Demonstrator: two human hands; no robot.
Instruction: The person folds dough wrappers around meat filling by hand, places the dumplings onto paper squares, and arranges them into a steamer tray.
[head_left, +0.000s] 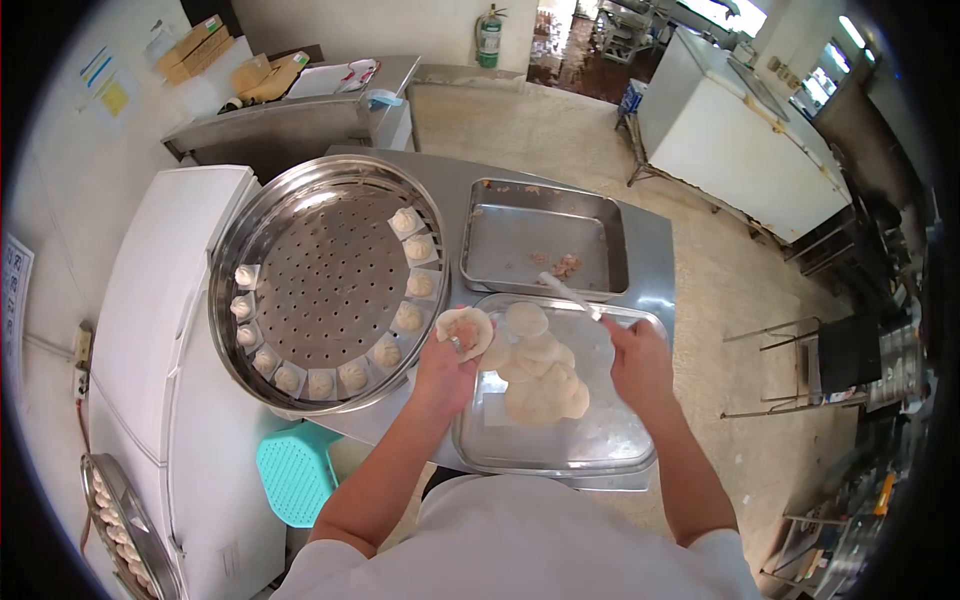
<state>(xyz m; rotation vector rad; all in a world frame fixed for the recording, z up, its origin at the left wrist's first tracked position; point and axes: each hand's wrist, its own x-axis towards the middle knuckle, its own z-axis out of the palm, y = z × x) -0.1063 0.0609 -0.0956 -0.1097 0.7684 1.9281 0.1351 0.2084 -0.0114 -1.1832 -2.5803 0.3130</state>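
Note:
Cupped in my left hand (pixel 447 378) is a round dough wrapper (pixel 482 333) with pinkish meat filling (pixel 463 330) on it. My right hand (pixel 638 362) grips the handle of a light-coloured flat spatula (pixel 568 294), its blade pointing towards a deep metal pan (pixel 614 235). A small heap of filling (pixel 566 265) lies near that pan's front side. Below my hands, a shallow metal tray (pixel 625 425) carries a pile of flat dough wrappers (pixel 545 385). To the left, a large perforated steamer tray (pixel 320 270) has filled buns (pixel 353 376) on paper squares along its edge.
A turquoise stool (pixel 298 475) stands below the steamer, beside a white cabinet (pixel 165 270). Another tray of buns (pixel 122 535) is at the lower left. Behind are a metal side table (pixel 290 115), a fire extinguisher (pixel 489 38) and a white chest freezer (pixel 735 140). A dark chair (pixel 845 355) stands right.

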